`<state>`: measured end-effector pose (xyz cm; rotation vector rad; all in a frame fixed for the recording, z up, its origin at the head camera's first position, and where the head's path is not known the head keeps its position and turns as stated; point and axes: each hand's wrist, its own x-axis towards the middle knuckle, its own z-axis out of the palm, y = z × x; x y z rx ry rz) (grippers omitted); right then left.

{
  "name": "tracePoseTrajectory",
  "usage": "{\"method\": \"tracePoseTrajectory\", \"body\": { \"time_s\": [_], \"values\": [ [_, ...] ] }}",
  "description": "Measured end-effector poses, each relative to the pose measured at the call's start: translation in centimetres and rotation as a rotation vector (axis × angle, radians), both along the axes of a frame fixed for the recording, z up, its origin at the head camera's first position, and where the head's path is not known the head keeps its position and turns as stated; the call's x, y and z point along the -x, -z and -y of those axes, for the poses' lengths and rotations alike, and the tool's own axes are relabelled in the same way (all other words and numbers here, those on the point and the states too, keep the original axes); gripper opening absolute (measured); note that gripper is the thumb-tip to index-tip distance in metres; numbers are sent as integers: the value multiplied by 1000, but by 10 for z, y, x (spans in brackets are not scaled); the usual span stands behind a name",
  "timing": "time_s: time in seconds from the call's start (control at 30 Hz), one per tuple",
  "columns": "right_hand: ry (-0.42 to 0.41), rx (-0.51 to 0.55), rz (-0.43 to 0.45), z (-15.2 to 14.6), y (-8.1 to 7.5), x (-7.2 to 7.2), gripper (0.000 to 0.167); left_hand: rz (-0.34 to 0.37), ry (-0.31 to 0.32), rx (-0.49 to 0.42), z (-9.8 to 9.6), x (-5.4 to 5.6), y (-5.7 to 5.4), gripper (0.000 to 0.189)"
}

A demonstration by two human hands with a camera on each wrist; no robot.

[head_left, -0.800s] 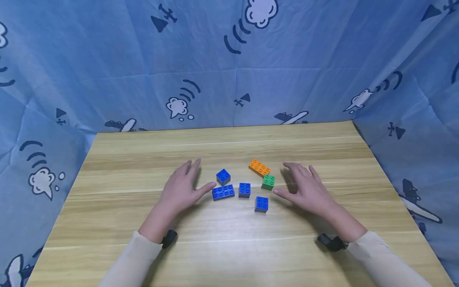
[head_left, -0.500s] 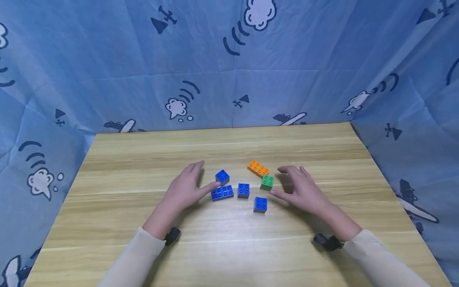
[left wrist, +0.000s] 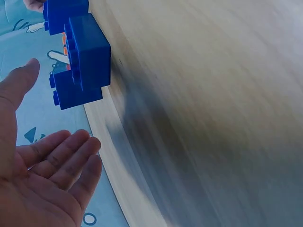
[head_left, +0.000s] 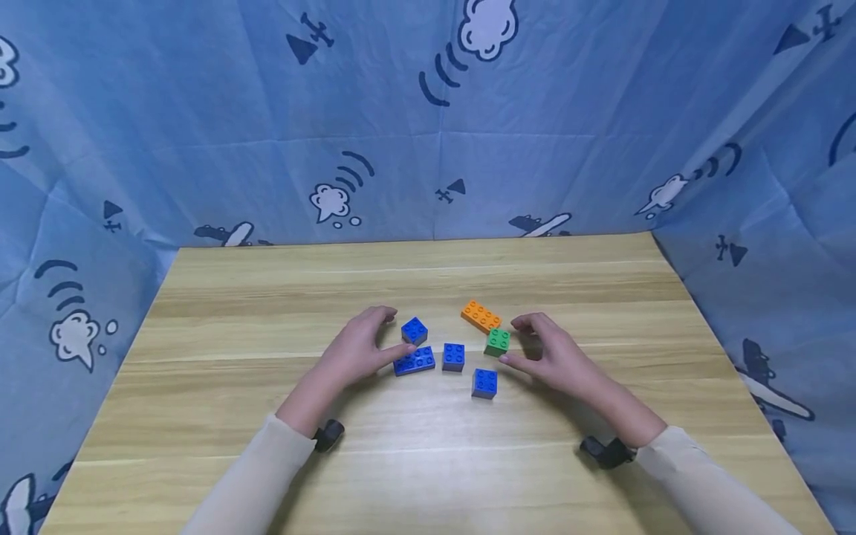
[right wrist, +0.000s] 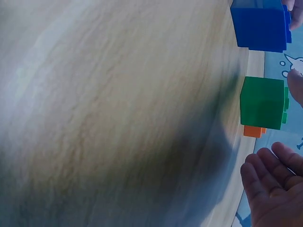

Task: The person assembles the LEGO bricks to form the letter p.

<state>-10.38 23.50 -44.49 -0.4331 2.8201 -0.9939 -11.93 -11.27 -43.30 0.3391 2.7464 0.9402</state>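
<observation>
Several toy bricks lie mid-table between my hands. My left hand (head_left: 394, 334) is open, its fingers slightly bent behind a small blue brick (head_left: 414, 330) and its thumb beside a long blue brick (head_left: 414, 360). In the left wrist view the left hand (left wrist: 42, 113) shows an empty palm just short of the long blue brick (left wrist: 83, 61). My right hand (head_left: 513, 343) is open and cups around a green brick (head_left: 498, 342) without gripping it; an orange brick (head_left: 481, 315) lies just behind. The right wrist view shows the green brick (right wrist: 262, 102) and right fingers (right wrist: 272, 189) apart.
Two more small blue bricks (head_left: 454, 356) (head_left: 485, 383) sit between the hands. The wooden table (head_left: 428, 461) is walled by blue patterned cloth (head_left: 428, 148) at the back and both sides. A wrist camera mount (head_left: 605, 451) sits under each sleeve.
Both hands have moved inward toward the bricks and their fingers have bent slightly. The left now flanks the two left blue bricks, the right the green one. No brick has moved.
</observation>
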Motion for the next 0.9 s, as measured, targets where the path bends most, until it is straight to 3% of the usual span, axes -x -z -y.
{"method": "tracePoseTrajectory", "body": {
  "time_s": [0.17,0.4,0.9],
  "values": [
    [3,40,38,2,2,1,63,2,5,-34,-4,2,2,70],
    [-12,73,25,3,5,1,57,-2,16,-52,-11,5,4,58],
    [-26,74,15,8,8,4,48,-7,20,-16,-22,8,7,50]
  ]
}}
